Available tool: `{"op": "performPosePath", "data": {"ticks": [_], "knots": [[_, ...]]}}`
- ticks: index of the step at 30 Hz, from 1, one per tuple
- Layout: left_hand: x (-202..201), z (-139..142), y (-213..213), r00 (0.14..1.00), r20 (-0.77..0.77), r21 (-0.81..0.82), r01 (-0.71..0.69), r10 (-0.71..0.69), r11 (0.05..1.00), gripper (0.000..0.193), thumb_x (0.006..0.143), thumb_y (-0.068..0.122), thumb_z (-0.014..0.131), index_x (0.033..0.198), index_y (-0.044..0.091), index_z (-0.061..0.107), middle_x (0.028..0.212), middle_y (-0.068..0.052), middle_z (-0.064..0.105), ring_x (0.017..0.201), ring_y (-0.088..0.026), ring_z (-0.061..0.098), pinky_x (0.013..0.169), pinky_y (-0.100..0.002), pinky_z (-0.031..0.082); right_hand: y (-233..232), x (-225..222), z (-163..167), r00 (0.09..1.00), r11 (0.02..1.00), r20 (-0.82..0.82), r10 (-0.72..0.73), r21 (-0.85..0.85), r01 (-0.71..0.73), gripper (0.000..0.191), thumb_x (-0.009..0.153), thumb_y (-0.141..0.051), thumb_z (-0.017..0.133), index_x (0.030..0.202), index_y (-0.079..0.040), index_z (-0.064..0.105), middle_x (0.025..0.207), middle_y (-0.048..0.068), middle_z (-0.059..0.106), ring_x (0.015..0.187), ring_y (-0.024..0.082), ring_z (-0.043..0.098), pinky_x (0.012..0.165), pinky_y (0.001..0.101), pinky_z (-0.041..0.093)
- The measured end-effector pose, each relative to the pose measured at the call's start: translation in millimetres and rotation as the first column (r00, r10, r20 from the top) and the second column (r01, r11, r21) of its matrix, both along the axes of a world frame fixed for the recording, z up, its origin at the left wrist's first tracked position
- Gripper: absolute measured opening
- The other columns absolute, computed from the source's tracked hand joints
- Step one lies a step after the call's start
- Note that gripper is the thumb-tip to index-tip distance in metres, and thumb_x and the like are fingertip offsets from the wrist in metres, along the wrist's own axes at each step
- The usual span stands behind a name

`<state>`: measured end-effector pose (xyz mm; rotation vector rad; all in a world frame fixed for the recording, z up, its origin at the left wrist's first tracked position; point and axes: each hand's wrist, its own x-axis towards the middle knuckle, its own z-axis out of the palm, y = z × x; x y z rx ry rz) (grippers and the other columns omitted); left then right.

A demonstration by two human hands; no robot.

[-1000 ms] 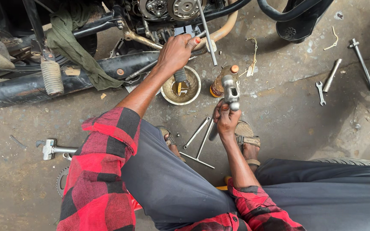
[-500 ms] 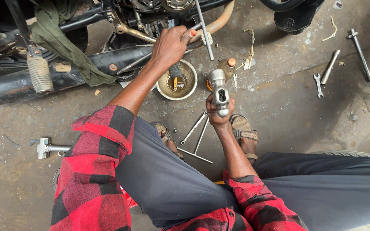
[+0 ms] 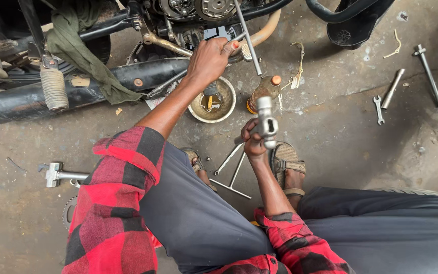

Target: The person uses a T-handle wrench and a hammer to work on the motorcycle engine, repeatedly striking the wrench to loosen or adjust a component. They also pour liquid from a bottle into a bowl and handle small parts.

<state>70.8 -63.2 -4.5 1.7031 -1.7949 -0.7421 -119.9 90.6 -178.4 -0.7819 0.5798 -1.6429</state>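
Observation:
My left hand (image 3: 210,60) reaches forward to the underside of a motorcycle engine (image 3: 198,10). Its fingers are closed around a dark tool (image 3: 212,91) that pokes out below the palm. Beside the thumb, a thin metal rod (image 3: 246,35) slants down from the engine. My right hand (image 3: 252,143) is raised above my knee and grips a hammer with a shiny steel head (image 3: 265,121), head pointing up. The hammer hangs a short way to the right of and below my left hand, not touching it.
A metal bowl (image 3: 225,109) holding small parts and an amber bottle (image 3: 263,90) sit under the engine. T-handle wrenches (image 3: 234,175) lie by my sandalled foot (image 3: 287,163). A spanner (image 3: 378,109), a socket tube (image 3: 392,88) and a long bar (image 3: 429,74) lie right; exhaust pipe (image 3: 77,94) left.
My right hand has lowered the hammer slightly and drawn it a little closer to me. My left hand stays closed at the engine. My head has shifted a bit.

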Motion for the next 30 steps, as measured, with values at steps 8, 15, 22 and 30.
{"op": "performPosePath", "data": {"ticks": [8,15,22,30], "knots": [[10,9,1,0.999,0.0,-0.065,0.033,-0.033,0.997,0.042,0.102,0.042,0.06,0.085,0.007,0.074,0.054,-0.012,0.058,0.048,-0.025,0.054,0.051,-0.047,0.04,10,-1,20,0.901,0.992,-0.426,-0.076,-0.122,0.026,0.042,0.095,-0.04,0.069,0.086,0.001,0.062,0.065,0.004,0.057,0.052,0.012,0.056,0.047,0.0244,0.042],[9,14,4,1.0,-0.015,-0.046,0.024,-0.025,0.999,0.039,0.103,0.04,0.059,0.087,0.008,0.074,0.052,-0.012,0.057,0.046,-0.026,0.054,0.051,-0.048,0.04,-7,6,31,0.914,0.983,-0.393,-0.106,-0.179,0.037,0.053,0.094,-0.05,0.072,0.09,0.002,0.062,0.068,0.004,0.056,0.056,0.013,0.055,0.049,0.0257,0.042],[9,2,-1,1.0,0.003,-0.054,0.011,-0.01,0.998,0.039,0.102,0.04,0.06,0.086,0.007,0.074,0.053,-0.012,0.058,0.045,-0.025,0.054,0.05,-0.048,0.04,-7,-2,38,0.973,0.917,-0.197,-0.119,-0.397,0.032,0.055,0.091,-0.054,0.077,0.102,-0.002,0.061,0.078,0.007,0.054,0.06,0.015,0.053,0.048,0.0301,0.046],[1,-2,-5,0.999,-0.043,0.061,-0.025,0.027,0.998,0.032,0.101,0.037,0.056,0.093,0.011,0.071,0.058,-0.011,0.062,0.05,-0.029,0.057,0.05,-0.05,0.042,-15,22,12,0.996,0.995,-0.088,0.008,-0.098,-0.017,0.033,0.089,-0.033,0.078,0.094,-0.004,0.063,0.072,0.002,0.059,0.054,0.011,0.055,0.044,0.0259,0.042]]}}
